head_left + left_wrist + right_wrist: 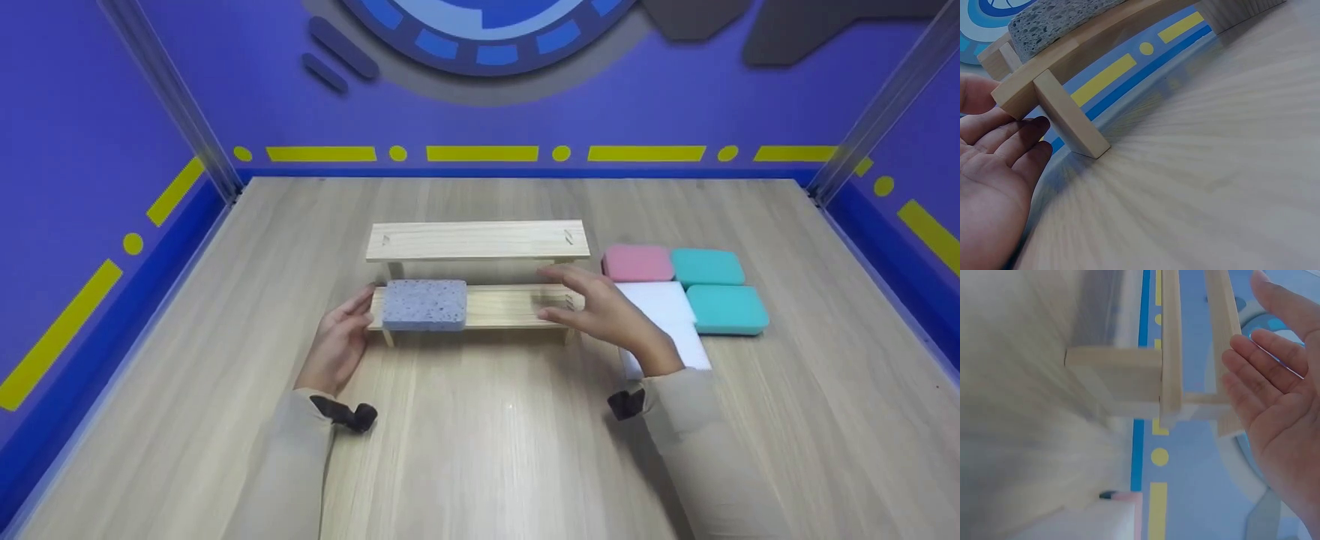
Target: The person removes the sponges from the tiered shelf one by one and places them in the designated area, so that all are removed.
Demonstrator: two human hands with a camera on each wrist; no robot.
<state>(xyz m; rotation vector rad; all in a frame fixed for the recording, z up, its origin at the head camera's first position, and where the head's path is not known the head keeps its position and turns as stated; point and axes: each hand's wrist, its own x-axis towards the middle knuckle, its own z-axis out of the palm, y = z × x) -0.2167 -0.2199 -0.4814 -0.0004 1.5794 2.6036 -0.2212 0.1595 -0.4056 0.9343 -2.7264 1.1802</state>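
Observation:
A two-tier wooden rack (502,307) stands in the middle of the table, its upper plank (480,241) behind the lower one. On the left part of the lower plank lies a grey speckled sponge (424,305), also visible as a porous block (1055,25) in the left wrist view. My left hand (341,341) holds the left end of the lower plank, with fingers (1024,135) beneath it. Over the plank's right end hovers my right hand (604,311), thumb and fingers spread apart with nothing between them. The right wrist view shows its palm (1286,422) facing the rack.
Right of the rack, sponges lie close together: a pink one (638,263), two teal ones (708,267) and white pieces (660,304) partly behind my right forearm. Blue-purple panels (480,120) wall the wooden table (480,450) at the back and sides.

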